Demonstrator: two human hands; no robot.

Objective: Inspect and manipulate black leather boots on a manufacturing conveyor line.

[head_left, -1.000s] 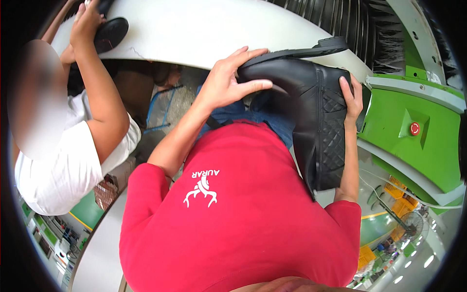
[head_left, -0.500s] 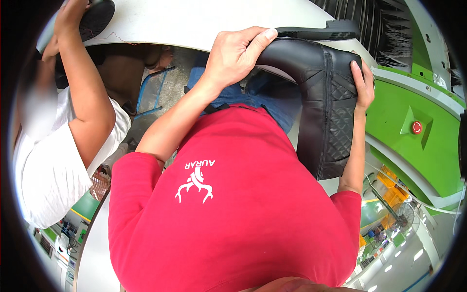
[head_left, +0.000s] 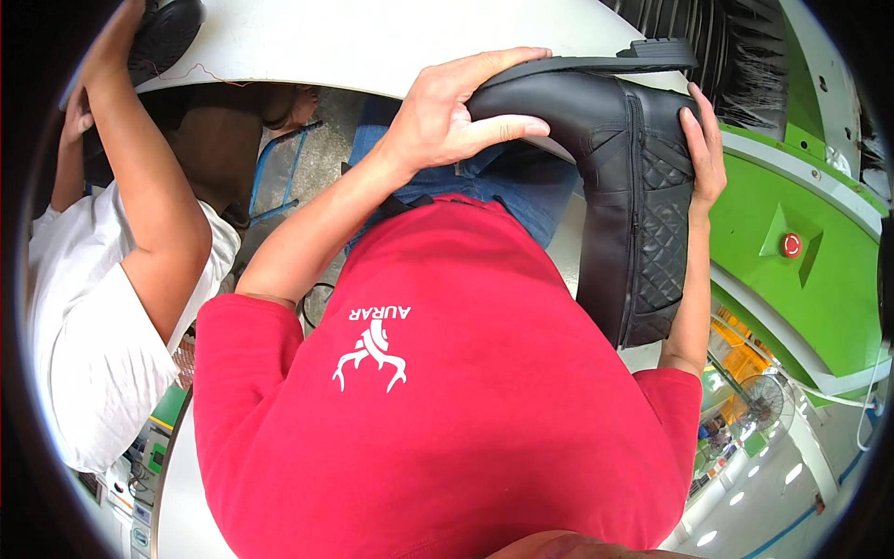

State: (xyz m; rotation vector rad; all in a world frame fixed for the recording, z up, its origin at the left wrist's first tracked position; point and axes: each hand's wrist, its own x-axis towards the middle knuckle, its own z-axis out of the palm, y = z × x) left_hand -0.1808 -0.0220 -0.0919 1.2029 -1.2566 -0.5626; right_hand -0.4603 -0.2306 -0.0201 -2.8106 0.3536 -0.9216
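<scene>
A tall black boot (head_left: pixel 610 200) is held upside down, its dark sole (head_left: pixel 615 63) uppermost and its shaft hanging toward me. A zip and a quilted panel run along the shaft. My left hand (head_left: pixel 452 112) is closed around the toe end, fingers along the sole and thumb under the upper. Behind the heel and shaft, my right hand (head_left: pixel 706 154) grips from the right, its fingertips on the boot's back edge; its palm is mostly hidden. Whether the sole is fully joined to the upper, I cannot tell.
A white table (head_left: pixel 372 42) lies ahead. To the right stands a green machine (head_left: pixel 773 224) with a red button (head_left: pixel 791 245) and dark bristly strips (head_left: pixel 750 70). At left sits a co-worker in a white shirt (head_left: pixel 102 326), a black shoe (head_left: pixel 168 37) at their hands.
My left thumb has shifted from the sole's tip to beneath the upper, and the fingers now stretch along the sole. The boot has moved slightly right in view.
</scene>
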